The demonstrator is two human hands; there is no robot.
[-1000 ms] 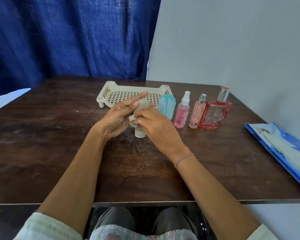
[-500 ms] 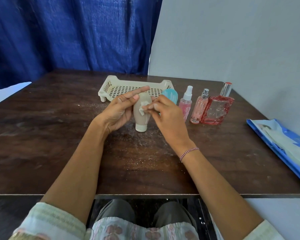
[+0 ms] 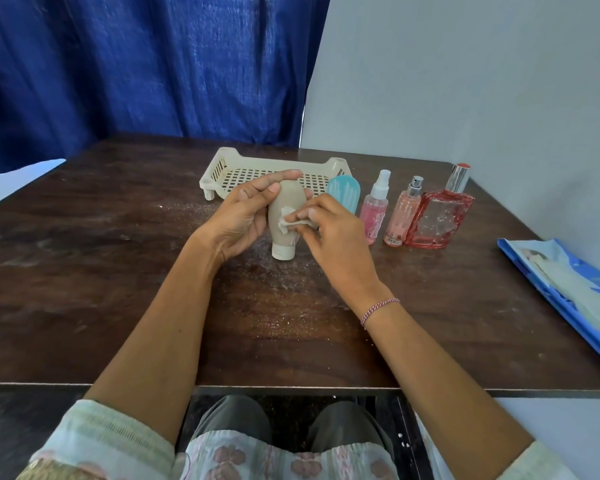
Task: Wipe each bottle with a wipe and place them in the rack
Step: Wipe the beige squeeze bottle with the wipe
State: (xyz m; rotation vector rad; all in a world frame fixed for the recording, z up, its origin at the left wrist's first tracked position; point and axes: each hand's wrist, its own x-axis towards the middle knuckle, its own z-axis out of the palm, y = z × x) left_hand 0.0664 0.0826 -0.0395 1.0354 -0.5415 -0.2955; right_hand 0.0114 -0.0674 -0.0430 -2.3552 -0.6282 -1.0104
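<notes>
A beige tube bottle [image 3: 284, 209] stands cap-down on the dark wooden table [image 3: 118, 271]. My left hand [image 3: 243, 216] holds it from the left side. My right hand [image 3: 333, 230] pinches a small white wipe [image 3: 290, 221] against the bottle's front. Behind them sits the cream perforated rack [image 3: 229, 168], with nothing in it. To the right stand a light blue bottle [image 3: 345, 192], a pink spray bottle [image 3: 374, 206], a peach spray bottle [image 3: 400, 213] and a red square perfume bottle [image 3: 437, 216].
A blue pack of wipes [image 3: 568, 289] lies at the table's right edge. A blue curtain [image 3: 136, 64] and a grey wall stand behind the table. White specks dust the tabletop near the bottle.
The bottle has turned more upright on its cap. My right hand has slid off the bottle's top to its front, and the wipe now shows against the bottle.
</notes>
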